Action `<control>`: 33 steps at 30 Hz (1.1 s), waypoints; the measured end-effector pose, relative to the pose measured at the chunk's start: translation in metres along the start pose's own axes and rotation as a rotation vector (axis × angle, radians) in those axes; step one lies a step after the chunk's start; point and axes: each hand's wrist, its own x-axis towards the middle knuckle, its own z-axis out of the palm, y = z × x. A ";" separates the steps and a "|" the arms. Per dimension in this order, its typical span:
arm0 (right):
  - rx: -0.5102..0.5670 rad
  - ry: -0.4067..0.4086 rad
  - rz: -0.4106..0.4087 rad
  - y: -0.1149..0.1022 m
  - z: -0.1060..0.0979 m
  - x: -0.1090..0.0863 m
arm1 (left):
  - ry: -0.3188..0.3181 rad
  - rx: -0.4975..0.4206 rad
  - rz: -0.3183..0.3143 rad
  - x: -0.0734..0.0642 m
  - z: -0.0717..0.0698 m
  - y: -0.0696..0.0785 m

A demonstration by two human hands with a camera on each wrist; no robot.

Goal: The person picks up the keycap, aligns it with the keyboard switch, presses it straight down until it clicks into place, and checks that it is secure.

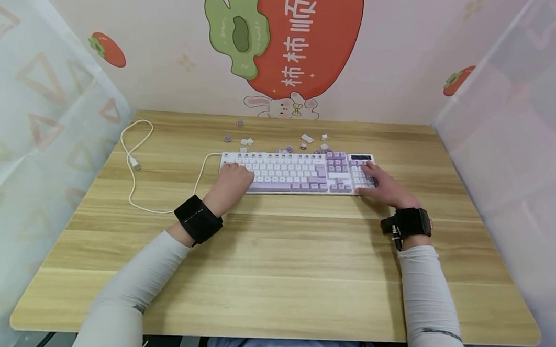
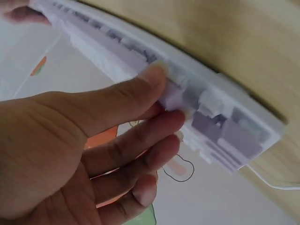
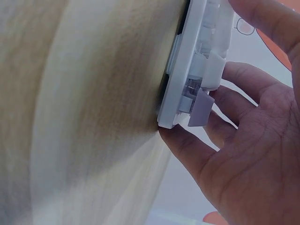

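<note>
Where the wood-grained table point(image 1: 287, 257) runs back to the patterned wall point(image 1: 160, 90), your white-and-purple keyboard point(image 1: 289, 173) lies near the far side. Wall print: a big red persimmon point(image 1: 323, 40) above a rabbit point(image 1: 281, 109). Pale hangings either side — triangles on the left sheet point(image 1: 9, 172), faint shapes on the right sheet point(image 1: 529, 192). Loose keycaps point(image 1: 307, 138), white and purple, lie scattered behind the keyboard; white cable point(image 1: 133, 187) curls off to the left. Your left hand point(image 1: 231, 185) is at the keyboard's left end, thumb and index finger pinching a purple keycap point(image 2: 172, 97), other fingers loosely bent. Your right hand point(image 1: 387, 185) grips the opposite end — spread moderately, thumb toward the front, fingers curved about the number keys.
</note>
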 end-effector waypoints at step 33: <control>0.012 0.008 0.023 0.005 0.003 0.002 | -0.086 -0.748 -0.056 0.094 -0.004 -0.125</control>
